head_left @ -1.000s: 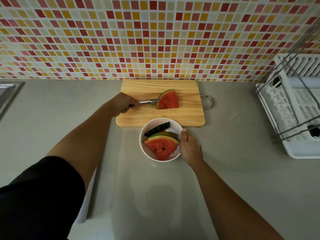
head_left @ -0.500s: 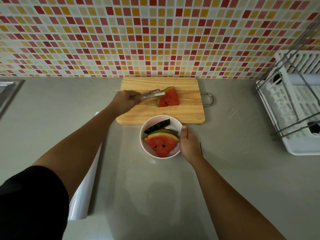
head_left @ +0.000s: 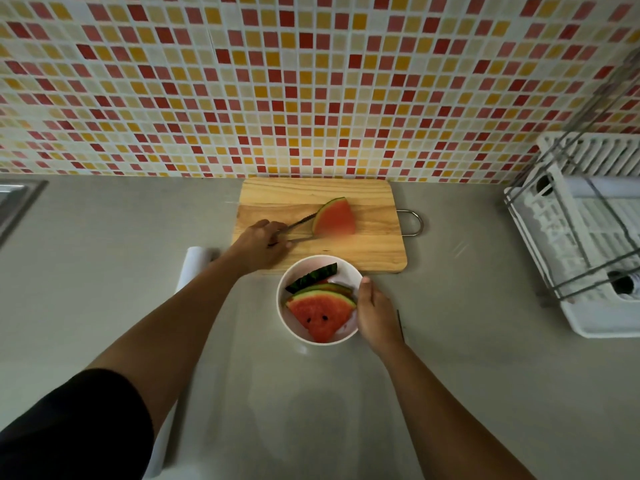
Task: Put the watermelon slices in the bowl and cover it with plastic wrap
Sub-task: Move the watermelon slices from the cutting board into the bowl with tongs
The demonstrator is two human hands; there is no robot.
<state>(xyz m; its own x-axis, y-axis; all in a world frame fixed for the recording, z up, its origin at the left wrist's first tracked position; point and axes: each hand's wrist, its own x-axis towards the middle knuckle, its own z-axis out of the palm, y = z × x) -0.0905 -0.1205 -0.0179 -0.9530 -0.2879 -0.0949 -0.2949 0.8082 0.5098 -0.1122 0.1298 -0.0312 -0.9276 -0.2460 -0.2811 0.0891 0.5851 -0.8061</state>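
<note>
Left hand (head_left: 265, 244), mid-frame, closes on tongs (head_left: 298, 230) pinching the board's last slice (head_left: 335, 218), while right hand (head_left: 375, 308) cups the bowl (head_left: 282, 306) steady, likely for the drop.

Four watermelon slices (head_left: 334, 218), one bowl (head_left: 287, 323), one board (head_left: 363, 251).

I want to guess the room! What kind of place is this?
Most likely a home kitchen: a tiled wall behind the counter, a wooden cutting board, and a dish rack at the right.
</note>
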